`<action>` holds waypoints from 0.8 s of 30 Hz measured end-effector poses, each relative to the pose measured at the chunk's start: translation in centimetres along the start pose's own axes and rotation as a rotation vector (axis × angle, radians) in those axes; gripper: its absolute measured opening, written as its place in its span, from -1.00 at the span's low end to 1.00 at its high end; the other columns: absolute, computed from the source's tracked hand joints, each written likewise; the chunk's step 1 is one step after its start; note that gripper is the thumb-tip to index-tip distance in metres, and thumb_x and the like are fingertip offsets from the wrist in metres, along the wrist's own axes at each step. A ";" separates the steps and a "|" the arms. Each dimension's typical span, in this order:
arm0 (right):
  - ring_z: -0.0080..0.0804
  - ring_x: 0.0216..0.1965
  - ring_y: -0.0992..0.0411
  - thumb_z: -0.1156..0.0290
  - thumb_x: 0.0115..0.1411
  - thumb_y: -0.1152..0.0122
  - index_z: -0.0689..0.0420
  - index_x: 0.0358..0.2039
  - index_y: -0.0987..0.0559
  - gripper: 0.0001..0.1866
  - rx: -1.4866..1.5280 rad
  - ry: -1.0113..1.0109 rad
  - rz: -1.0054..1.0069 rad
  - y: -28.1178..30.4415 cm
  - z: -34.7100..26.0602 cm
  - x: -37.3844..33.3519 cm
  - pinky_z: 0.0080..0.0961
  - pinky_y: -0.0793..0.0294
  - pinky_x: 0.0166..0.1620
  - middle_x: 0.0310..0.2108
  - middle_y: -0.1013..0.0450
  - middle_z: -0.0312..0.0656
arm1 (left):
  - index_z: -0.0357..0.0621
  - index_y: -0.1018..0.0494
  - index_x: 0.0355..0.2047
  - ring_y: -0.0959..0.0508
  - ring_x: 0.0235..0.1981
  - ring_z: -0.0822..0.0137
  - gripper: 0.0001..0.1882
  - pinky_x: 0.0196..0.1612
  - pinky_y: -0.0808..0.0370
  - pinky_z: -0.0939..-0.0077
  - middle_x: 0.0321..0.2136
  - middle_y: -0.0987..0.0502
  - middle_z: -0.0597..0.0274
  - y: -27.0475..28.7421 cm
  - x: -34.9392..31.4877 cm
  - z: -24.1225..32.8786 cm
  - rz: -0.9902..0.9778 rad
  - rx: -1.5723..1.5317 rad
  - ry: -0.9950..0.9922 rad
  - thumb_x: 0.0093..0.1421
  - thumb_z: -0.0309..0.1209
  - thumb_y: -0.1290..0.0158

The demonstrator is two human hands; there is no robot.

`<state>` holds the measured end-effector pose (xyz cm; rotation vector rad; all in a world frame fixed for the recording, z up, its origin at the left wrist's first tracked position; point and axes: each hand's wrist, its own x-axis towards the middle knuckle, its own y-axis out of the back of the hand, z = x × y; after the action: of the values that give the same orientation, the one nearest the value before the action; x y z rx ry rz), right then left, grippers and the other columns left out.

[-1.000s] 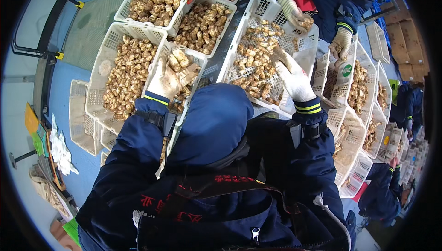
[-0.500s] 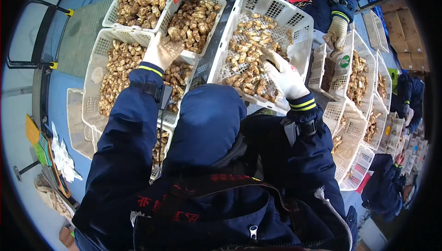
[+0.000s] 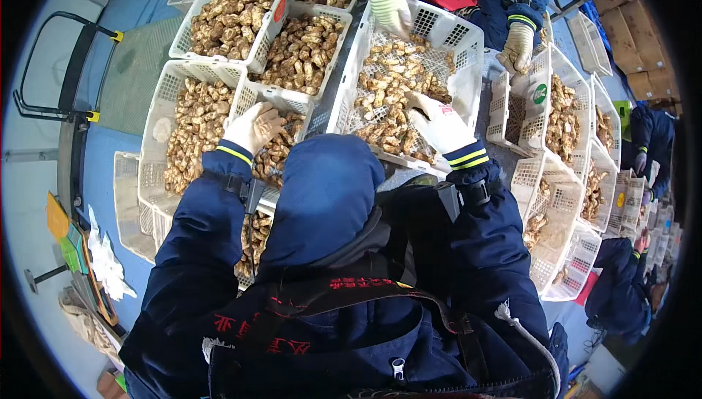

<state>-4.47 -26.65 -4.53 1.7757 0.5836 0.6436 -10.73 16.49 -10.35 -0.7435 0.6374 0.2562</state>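
Note:
In a white knit glove, my left hand (image 3: 256,127) is over the rim between two crates on the left, fingers slightly bent, with no piece visible in it. Beneath it lies a white plastic crate (image 3: 150,168) of knobby brown-and-cream lumps (image 3: 194,139) that look like stubby mushrooms. My right hand (image 3: 442,122), gloved in white, reaches into the large middle crate (image 3: 468,40) with thumb and fingers apart. Its fingertips are close to scattered mushroom-like lumps (image 3: 391,81); whether they touch one is unclear.
Across from me, a co-worker's gloved hand (image 3: 389,5) reaches into the middle crate's far left corner; the other gloved hand (image 3: 518,46) is by the crates at right. Full crates (image 3: 179,40) stand at far left. A black-handled cart (image 3: 66,62) stands on the blue floor.
My left hand has drawn back toward me from the farther small crate, its fingers less spread. My right hand has shifted slightly left. The co-worker's hand has come into the middle crate.

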 end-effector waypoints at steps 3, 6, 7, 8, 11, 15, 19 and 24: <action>-0.11 -0.01 -0.44 0.33 0.26 -0.01 0.18 0.01 -0.45 -0.66 0.336 -0.309 -0.097 1.4 -1.7 0.7 -0.33 -0.44 0.03 0.03 -0.41 -0.02 | -0.22 -0.30 0.15 -0.46 -0.08 0.09 -0.53 0.01 -0.44 0.19 -0.04 -0.43 0.05 -1.3 3.8 -1.5 0.048 0.276 -0.082 0.30 -0.25 0.01; -0.19 -0.07 -0.48 0.25 0.22 -0.10 0.19 0.02 -0.45 -0.59 0.341 -0.251 0.011 -0.3 -0.5 -0.4 -0.35 -0.46 -0.03 -0.12 -0.49 0.02 | -0.31 -0.18 0.24 -0.32 0.19 0.16 -0.38 0.19 -0.28 0.38 0.16 -0.33 -0.06 -3.7 8.3 -1.1 0.047 1.002 -0.249 0.28 -0.19 0.00; -0.15 -0.08 -0.48 0.28 0.21 -0.11 0.20 0.04 -0.44 -0.58 0.095 -0.009 0.078 -1.8 0.8 -1.7 -0.33 -0.47 -0.03 -0.10 -0.49 0.02 | -0.36 -0.20 0.22 -0.30 0.23 0.13 -0.34 0.24 -0.21 0.39 0.18 -0.31 -0.11 -1.9 11.4 -1.6 0.011 1.141 -0.468 0.26 -0.13 0.00; -0.14 -0.08 -0.48 0.28 0.21 -0.12 0.19 0.05 -0.44 -0.58 0.090 -0.019 0.054 -1.0 0.2 -1.3 -0.33 -0.47 -0.03 -0.10 -0.50 0.02 | -0.39 -0.20 0.21 -0.29 0.23 0.05 -0.30 0.26 -0.19 0.37 0.18 -0.30 -0.16 -0.3 14.0 -1.3 0.070 1.219 -0.532 0.24 -0.09 0.00; -0.10 -0.08 -0.48 0.30 0.22 -0.12 0.13 0.05 -0.45 -0.60 0.334 -0.361 -0.097 1.2 -1.1 -1.0 -0.33 -0.49 -0.06 -0.09 -0.49 0.00 | -0.41 -0.09 0.26 -0.15 0.30 -0.07 -0.13 0.32 -0.09 0.31 0.25 -0.16 -0.28 -1.4 18.8 -0.1 0.215 1.426 -0.397 0.18 0.05 -0.01; -0.06 -0.17 -0.49 0.36 0.20 -0.16 0.10 0.07 -0.45 -0.59 0.405 -0.502 -0.174 1.7 -0.9 -0.7 -0.26 -0.47 -0.14 -0.20 -0.52 0.03 | -0.21 0.03 0.34 -0.01 0.35 -0.11 -0.09 0.35 -0.02 0.26 0.32 0.02 -0.28 0.4 23.7 -0.4 0.318 1.611 -0.295 0.20 0.16 0.05; -0.01 -0.22 -0.47 0.36 0.22 -0.14 0.09 0.08 -0.44 -0.60 0.391 -0.496 -0.217 2.6 -1.5 0.5 -0.25 -0.46 -0.16 -0.27 -0.50 0.03 | 0.07 -0.01 0.36 -0.05 0.34 -0.09 -0.21 0.34 -0.05 0.21 0.32 -0.04 -0.15 -0.4 26.1 -1.8 0.565 1.953 -0.407 0.24 0.18 0.14; 0.02 -0.26 -0.46 0.38 0.22 -0.13 0.06 0.09 -0.43 -0.60 0.400 -0.540 -0.288 1.5 -0.9 0.8 -0.24 -0.46 -0.21 -0.30 -0.46 0.08 | -0.03 -0.16 0.29 -0.30 0.17 -0.10 -0.38 0.20 -0.26 0.19 0.16 -0.32 -0.17 2.3 28.5 0.5 0.478 1.741 -0.561 0.34 0.04 0.23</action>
<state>-4.34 -25.91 -2.74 2.0709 0.5972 -0.1707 10.83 18.42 -29.09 1.1401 0.2823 0.2313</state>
